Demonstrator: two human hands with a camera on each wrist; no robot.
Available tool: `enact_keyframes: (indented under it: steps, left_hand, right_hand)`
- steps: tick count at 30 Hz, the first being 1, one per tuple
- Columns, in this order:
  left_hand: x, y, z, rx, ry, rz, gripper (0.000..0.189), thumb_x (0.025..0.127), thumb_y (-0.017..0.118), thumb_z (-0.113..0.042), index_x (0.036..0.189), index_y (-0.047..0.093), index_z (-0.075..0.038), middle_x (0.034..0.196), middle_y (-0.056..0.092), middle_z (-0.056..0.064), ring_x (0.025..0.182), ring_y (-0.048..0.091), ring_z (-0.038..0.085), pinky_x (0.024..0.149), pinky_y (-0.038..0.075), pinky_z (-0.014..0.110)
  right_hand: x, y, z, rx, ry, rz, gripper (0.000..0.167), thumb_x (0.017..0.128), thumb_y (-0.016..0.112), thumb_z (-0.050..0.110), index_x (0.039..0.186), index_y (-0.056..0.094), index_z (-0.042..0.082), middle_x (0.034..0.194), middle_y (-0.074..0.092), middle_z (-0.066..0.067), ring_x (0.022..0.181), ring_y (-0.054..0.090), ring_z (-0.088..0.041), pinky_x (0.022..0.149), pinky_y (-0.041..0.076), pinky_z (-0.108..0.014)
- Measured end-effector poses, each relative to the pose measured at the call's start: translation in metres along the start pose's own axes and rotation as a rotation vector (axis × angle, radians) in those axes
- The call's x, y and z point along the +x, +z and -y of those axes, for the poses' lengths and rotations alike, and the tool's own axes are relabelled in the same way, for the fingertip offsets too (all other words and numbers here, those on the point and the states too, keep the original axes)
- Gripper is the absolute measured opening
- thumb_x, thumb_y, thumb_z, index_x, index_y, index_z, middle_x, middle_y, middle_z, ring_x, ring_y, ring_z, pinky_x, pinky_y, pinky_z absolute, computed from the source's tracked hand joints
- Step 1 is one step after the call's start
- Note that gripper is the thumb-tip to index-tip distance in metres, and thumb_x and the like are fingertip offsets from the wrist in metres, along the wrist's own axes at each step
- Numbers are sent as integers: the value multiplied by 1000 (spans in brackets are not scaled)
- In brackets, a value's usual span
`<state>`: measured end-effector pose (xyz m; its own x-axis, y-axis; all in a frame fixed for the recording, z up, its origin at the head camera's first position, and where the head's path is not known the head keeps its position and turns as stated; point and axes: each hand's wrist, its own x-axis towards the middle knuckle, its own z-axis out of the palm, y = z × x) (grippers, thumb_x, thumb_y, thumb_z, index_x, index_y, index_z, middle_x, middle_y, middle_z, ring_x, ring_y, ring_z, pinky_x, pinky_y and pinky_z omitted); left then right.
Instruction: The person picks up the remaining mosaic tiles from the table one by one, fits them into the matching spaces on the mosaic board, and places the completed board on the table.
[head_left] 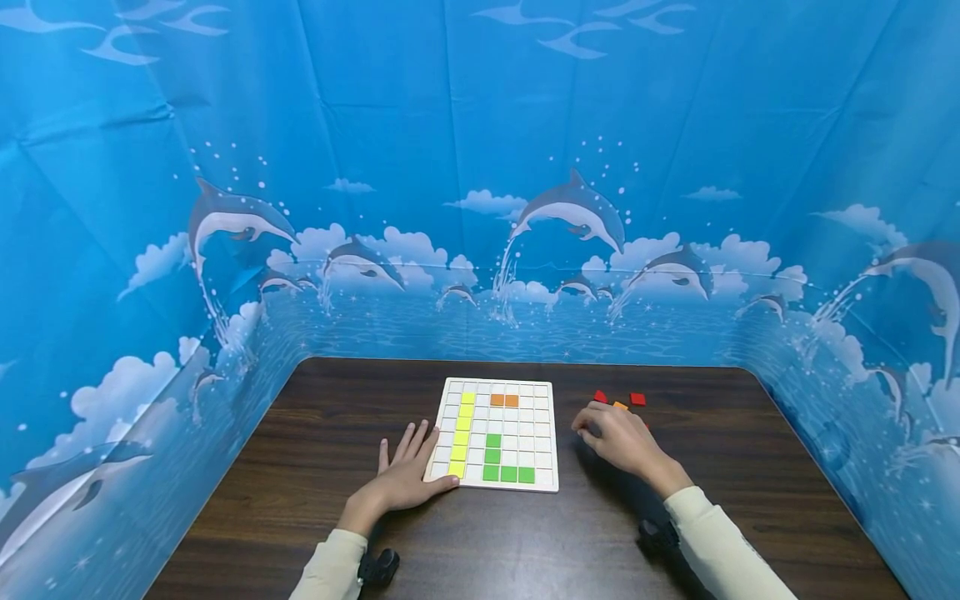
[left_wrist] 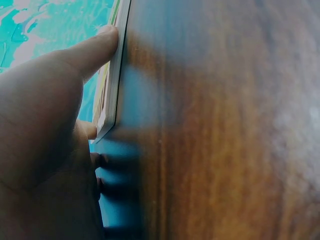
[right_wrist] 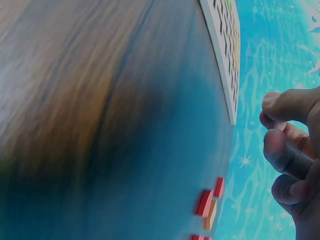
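A white gridded board (head_left: 525, 388) lies on the table with a column of yellow tiles (head_left: 462, 425), two orange tiles (head_left: 504, 401) side by side, and green tiles (head_left: 492, 457) in an L. My left hand (head_left: 407, 477) rests at the board's left edge, fingers spread and its thumb on the lower left corner, as the left wrist view also shows. Over the table right of the board is my right hand (head_left: 618, 437), fingers loosely bent and thumb near the index fingertip (right_wrist: 272, 120). No tile shows between them. Several loose red tiles (right_wrist: 204, 203) lie close by.
An orange piece (right_wrist: 211, 215) lies among the loose red tiles, partly behind the right hand in the head view. The dark wooden table (head_left: 300, 500) ends at a blue dolphin-print curtain (head_left: 420, 317) at the back and sides.
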<state>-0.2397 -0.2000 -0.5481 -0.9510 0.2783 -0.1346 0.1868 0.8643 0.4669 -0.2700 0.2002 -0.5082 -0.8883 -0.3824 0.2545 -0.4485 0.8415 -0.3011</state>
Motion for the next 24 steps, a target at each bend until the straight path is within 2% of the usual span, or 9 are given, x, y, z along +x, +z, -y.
enact_keyframes:
  steps: [5,7,11,12,16,18,19,21,24]
  left_hand:
    - [-2,-5,-4,-24,-1,11,106,94,65,-72,172,23,-13,180,10,16,167,1,41,123,-12,78]
    - [1,0,2,-34,14,2,109,92,62,-77,172,22,-15,181,8,15,168,-1,40,122,-14,78]
    - [0,3,4,-49,34,-8,111,92,57,-83,173,19,-17,181,5,14,167,-3,40,121,-17,78]
    - [-1,1,3,-53,35,-8,111,92,58,-82,173,20,-17,181,5,14,167,-3,40,121,-17,78]
    - [-5,-6,-4,-47,32,-1,107,94,63,-74,172,22,-12,180,8,18,167,-1,42,122,-15,78]
    - [-7,-10,-8,-25,15,13,105,95,64,-70,172,22,-11,180,8,17,167,0,41,123,-13,77]
    - [-7,-11,-10,-16,8,19,104,96,64,-69,172,21,-12,180,8,17,167,0,41,124,-12,77]
    - [-8,-13,-12,-12,-4,27,103,96,66,-67,172,22,-12,181,9,16,168,2,41,125,-10,77]
    - [-6,-9,-9,-33,15,13,105,95,64,-70,172,23,-11,180,9,17,167,1,42,123,-12,78]
  right_hand:
    - [-6,-2,-11,-13,22,3,10,93,82,13,101,81,20,100,76,6,85,66,-9,71,59,-36]
    - [-8,-3,-16,-12,28,9,10,93,82,13,101,81,19,101,76,5,84,66,-9,69,58,-36]
    - [-13,-5,-24,-28,41,21,13,93,82,13,104,81,19,102,74,3,75,61,-10,61,51,-30]
    - [-14,-5,-26,-40,39,17,14,92,82,13,105,81,18,104,75,1,77,64,-13,58,48,-29]
    - [-18,-7,-36,-52,72,27,19,91,83,13,110,81,15,108,75,-5,69,60,-17,52,40,-27]
    - [-20,-8,-40,-59,87,33,23,91,83,13,114,80,13,113,74,-9,68,59,-16,51,40,-28]
    - [-21,-9,-42,-58,104,44,25,91,83,14,116,80,13,114,73,-10,65,53,-14,51,41,-29]
    - [-23,-9,-46,-70,123,50,29,91,84,15,119,79,11,120,73,-13,66,56,-14,52,46,-31]
    - [-24,-10,-51,-85,139,62,31,92,83,17,122,78,9,126,72,-17,69,59,-14,55,49,-33]
